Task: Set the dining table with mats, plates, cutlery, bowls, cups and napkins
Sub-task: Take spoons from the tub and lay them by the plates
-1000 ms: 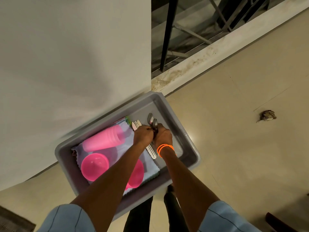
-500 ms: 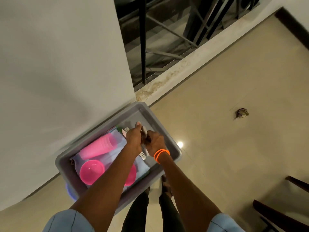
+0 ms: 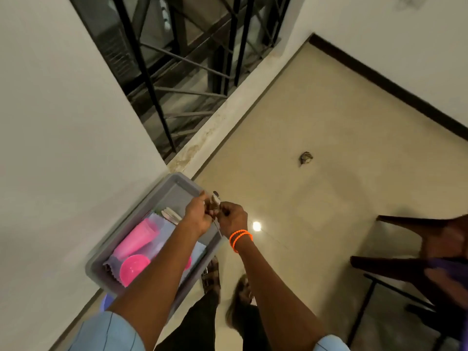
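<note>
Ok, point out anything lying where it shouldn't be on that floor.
One small crumpled brownish scrap lies alone on the bare floor, apart from the grey tub; what it is cannot be told. Nothing looks spilled.

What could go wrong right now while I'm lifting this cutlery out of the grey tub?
1. Both hands, left hand and right hand, pinch the spoons loosely between them above the tub's edge; one might slip onto the floor.
2. The view is blurred with motion, and a chair stands close on the right, so you might bump it when turning.

Light-blue short sleeves (image 3: 106, 333), orange bead bracelets (image 3: 240, 239), dark trousers (image 3: 197, 325)
</note>
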